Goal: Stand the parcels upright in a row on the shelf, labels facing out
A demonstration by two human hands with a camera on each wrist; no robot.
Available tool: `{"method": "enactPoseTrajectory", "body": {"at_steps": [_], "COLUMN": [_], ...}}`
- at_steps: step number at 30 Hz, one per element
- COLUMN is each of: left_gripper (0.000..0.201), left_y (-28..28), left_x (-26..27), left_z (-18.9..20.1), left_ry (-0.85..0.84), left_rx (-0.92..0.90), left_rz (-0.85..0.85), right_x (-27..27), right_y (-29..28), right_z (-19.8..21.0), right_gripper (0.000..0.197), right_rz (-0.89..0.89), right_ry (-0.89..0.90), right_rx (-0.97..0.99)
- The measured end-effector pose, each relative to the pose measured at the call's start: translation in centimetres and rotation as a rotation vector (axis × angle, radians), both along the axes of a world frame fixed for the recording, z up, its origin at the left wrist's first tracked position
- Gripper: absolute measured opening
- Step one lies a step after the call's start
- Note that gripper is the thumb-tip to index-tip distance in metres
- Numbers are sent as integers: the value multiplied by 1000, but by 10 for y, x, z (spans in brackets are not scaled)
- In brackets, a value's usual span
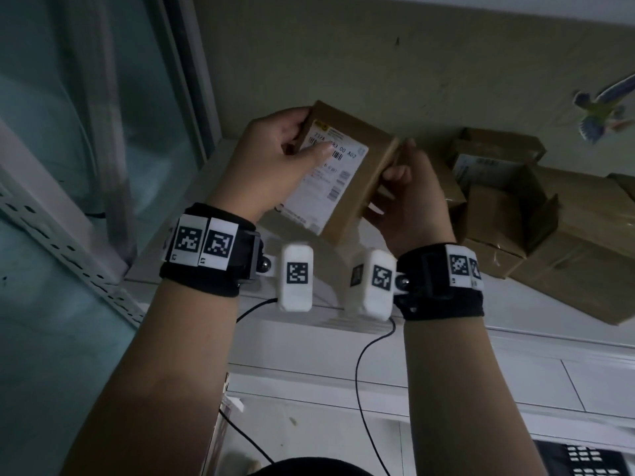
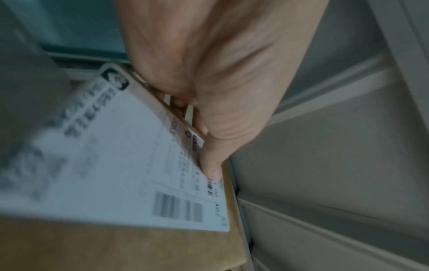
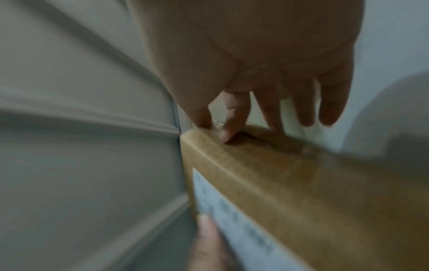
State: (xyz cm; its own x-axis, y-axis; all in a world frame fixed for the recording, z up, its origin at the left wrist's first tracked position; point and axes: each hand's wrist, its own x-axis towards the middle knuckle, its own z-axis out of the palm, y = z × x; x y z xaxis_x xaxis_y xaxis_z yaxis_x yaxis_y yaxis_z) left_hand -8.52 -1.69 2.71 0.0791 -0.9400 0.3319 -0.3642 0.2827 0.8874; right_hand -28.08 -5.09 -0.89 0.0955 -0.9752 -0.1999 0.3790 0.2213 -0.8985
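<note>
A flat brown cardboard parcel (image 1: pixel 360 156) with a white shipping label (image 1: pixel 326 180) is held up, tilted, above the white shelf (image 1: pixel 309 304). My left hand (image 1: pixel 275 163) grips its left edge, thumb pressed on the label (image 2: pixel 130 165). My right hand (image 1: pixel 409 201) grips the right side, fingers curled over the cardboard edge (image 3: pixel 255 165). In the left wrist view the left thumb (image 2: pixel 213 161) lies on the label's edge. The label faces me.
Several brown parcels (image 1: pixel 549 235) lie piled on the shelf to the right, one with open flaps. A glass panel and a perforated metal upright (image 1: pixel 68 235) stand at the left. The beige wall (image 1: pixel 378 63) is behind. A black cable (image 1: pixel 360 372) hangs below the wrists.
</note>
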Motion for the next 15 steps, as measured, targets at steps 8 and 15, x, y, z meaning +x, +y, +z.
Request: {"method": "enactPoseTrajectory", "body": {"at_steps": [8, 15], "left_gripper": [8, 25], "left_y": [2, 15], "left_x": [2, 7], "left_z": [-7, 16], "left_ry": [265, 408], "left_rx": [186, 192], "left_rz": [72, -146], "right_x": [0, 8], "right_y": [5, 3], "right_z": [12, 12], "right_gripper": [49, 57], "right_rz": [156, 219], "right_ry": [40, -96], "right_rx": [-150, 34]}}
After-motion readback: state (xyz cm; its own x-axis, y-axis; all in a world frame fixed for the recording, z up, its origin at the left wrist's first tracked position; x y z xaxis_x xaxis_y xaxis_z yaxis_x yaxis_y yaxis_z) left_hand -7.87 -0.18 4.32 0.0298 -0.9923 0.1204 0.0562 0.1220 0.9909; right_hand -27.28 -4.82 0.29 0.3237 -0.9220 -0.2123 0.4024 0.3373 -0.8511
